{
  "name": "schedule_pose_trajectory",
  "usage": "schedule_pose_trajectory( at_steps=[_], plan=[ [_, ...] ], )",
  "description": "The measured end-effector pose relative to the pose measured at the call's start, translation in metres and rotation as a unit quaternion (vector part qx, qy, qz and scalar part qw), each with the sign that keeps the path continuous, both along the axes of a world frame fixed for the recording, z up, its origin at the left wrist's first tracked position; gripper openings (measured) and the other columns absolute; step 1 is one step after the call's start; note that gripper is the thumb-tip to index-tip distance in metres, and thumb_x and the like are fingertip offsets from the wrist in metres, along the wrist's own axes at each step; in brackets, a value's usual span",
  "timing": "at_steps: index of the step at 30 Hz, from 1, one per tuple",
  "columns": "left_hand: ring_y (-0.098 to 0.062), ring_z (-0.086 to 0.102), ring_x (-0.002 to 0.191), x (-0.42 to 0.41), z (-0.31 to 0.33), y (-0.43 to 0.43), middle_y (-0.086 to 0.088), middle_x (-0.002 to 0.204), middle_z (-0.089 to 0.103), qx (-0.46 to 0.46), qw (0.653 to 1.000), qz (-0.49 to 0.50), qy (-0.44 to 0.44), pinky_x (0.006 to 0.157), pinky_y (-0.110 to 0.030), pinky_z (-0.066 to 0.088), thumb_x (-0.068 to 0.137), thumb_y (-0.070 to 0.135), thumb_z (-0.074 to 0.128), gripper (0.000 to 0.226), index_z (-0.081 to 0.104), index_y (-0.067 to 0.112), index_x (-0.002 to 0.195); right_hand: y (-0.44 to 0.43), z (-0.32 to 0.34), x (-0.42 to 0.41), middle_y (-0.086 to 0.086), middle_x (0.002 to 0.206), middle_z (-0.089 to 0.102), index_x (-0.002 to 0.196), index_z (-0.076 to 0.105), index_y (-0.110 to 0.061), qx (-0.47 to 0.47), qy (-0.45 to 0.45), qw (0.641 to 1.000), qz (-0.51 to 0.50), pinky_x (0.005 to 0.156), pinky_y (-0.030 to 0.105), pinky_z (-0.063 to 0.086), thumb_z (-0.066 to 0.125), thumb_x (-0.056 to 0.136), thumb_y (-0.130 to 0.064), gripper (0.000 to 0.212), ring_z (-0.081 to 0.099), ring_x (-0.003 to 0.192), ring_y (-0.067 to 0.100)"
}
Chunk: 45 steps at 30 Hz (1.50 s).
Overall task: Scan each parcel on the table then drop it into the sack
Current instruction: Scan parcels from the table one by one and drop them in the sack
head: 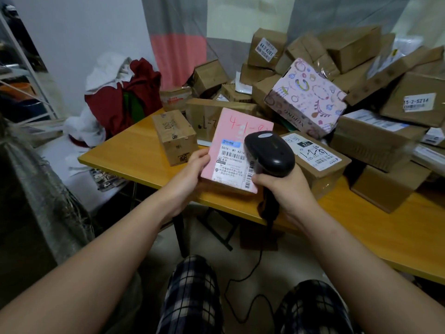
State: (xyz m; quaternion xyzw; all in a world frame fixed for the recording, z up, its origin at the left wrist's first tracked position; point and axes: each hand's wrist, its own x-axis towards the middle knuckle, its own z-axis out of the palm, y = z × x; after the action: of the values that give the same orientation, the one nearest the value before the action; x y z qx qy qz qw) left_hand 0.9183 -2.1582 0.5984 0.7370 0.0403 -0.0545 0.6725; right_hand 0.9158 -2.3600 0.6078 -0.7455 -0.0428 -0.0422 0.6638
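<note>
As the left hand [193,165] pinches the pink parcel [232,143], the right hand [285,188] wraps fingers round the scanner [271,153].

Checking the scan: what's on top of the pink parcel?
A white label with barcodes, and red handwriting. The black scanner in the right hand hides the label's right part; the left hand grips the parcel's edge.
</note>
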Motion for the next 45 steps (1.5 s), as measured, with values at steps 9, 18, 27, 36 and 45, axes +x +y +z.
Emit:
schedule_pose_trajectory(
  at_steps=[9,18,27,36,45],
  plan=[
    [-0.010,0.058,0.113,-0.004,-0.022,0.017,0.006,0.128,0.045,0.061,0.991,-0.009,-0.116,0.083,-0.022,0.051,0.071,0.023,0.078,0.105,0.008,0.046,0.145,0.003,-0.008,-0.016,-0.012,0.101,0.067,0.115,0.063,-0.021,-0.029,-0.085,0.996,-0.025,0.072,0.007,0.045,0.080,0.076,-0.023,0.042,0.060,0.090,-0.007],
    [-0.009,0.060,0.112,-0.003,-0.035,0.017,-0.004,0.133,0.044,0.062,0.987,0.014,-0.150,0.086,-0.025,0.054,0.067,0.026,0.080,0.110,0.007,0.047,0.147,-0.002,-0.051,-0.059,-0.011,0.064,0.063,0.091,0.068,-0.016,-0.033,-0.052,0.998,-0.016,0.066,0.033,0.052,0.078,0.077,-0.025,0.019,0.063,0.067,0.012],
    [-0.009,0.059,0.112,-0.003,-0.038,0.017,-0.009,0.138,0.041,0.087,0.984,0.018,-0.155,0.084,-0.021,0.049,0.073,0.025,0.079,0.107,0.005,0.046,0.148,-0.016,-0.048,-0.078,0.001,0.052,0.060,0.089,0.067,-0.006,-0.032,-0.074,0.997,0.007,0.049,0.031,0.049,0.075,0.080,-0.022,0.019,0.060,0.048,0.016],
    [-0.013,0.053,0.118,-0.005,-0.036,0.015,-0.011,0.144,0.038,0.099,0.983,0.015,-0.155,0.091,-0.027,0.044,0.079,0.020,0.076,0.104,0.003,0.043,0.150,-0.020,-0.041,-0.081,0.001,0.050,0.059,0.079,0.064,-0.015,-0.049,-0.058,0.997,0.019,0.048,0.031,0.051,0.074,0.082,-0.021,0.012,0.060,0.047,0.017],
    [-0.009,0.058,0.113,-0.003,-0.038,0.018,-0.012,0.142,0.039,0.093,0.981,0.012,-0.169,0.096,-0.032,0.048,0.077,0.022,0.077,0.106,0.003,0.044,0.149,-0.015,-0.043,-0.083,0.004,0.055,0.059,0.087,0.065,-0.008,-0.047,-0.062,0.997,0.015,0.050,0.037,0.052,0.073,0.082,-0.022,0.017,0.060,0.049,0.020]
  ],
)
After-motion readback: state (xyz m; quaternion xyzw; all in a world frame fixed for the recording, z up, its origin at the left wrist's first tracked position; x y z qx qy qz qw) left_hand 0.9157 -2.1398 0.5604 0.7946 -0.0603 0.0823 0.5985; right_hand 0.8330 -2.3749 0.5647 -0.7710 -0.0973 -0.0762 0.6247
